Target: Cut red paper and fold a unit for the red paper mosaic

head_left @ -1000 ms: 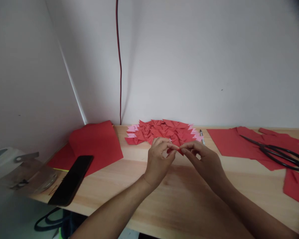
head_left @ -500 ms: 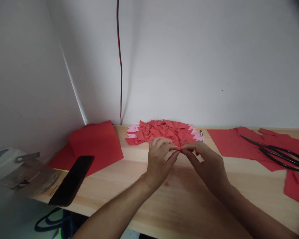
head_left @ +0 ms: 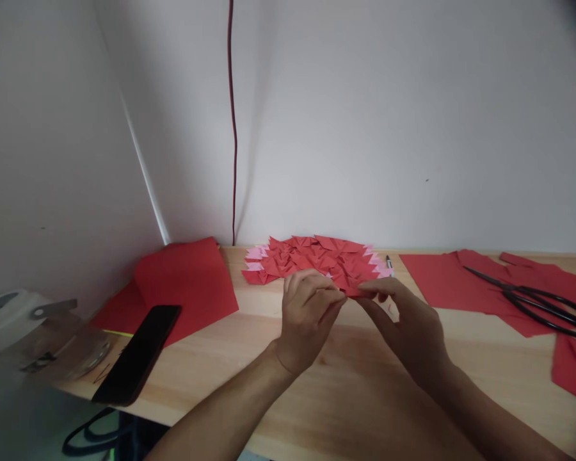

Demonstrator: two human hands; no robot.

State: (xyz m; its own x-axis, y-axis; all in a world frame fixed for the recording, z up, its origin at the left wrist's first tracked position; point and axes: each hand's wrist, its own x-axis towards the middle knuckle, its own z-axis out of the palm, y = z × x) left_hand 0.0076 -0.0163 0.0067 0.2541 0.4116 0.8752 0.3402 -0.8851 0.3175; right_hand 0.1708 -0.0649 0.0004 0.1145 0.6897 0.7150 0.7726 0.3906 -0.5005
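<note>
Between my two hands is a small piece of red paper [head_left: 354,292], seen nearly edge-on and partly covered by fingers. My left hand [head_left: 308,314] pinches its left end between thumb and fingertips. The right end is gripped by my right hand [head_left: 410,326], thumb below and index finger above. Just behind them lies a pile of folded red paper pieces [head_left: 317,253] with pointed corners, pink ones [head_left: 256,253] showing at its sides. My fingers hide the front of that pile.
Red sheets [head_left: 187,275] and a black phone [head_left: 137,355] lie left, beside a clear container with a white lid [head_left: 16,320]. To the right, black-handled scissors [head_left: 547,304] rest on red paper [head_left: 436,275]. A marker [head_left: 389,262] lies near the wall; a cable [head_left: 232,128] hangs down it.
My hands have moved slightly apart, and more of the red paper shows between them. The left fingers have turned further over it. The whole view has shifted a little.
</note>
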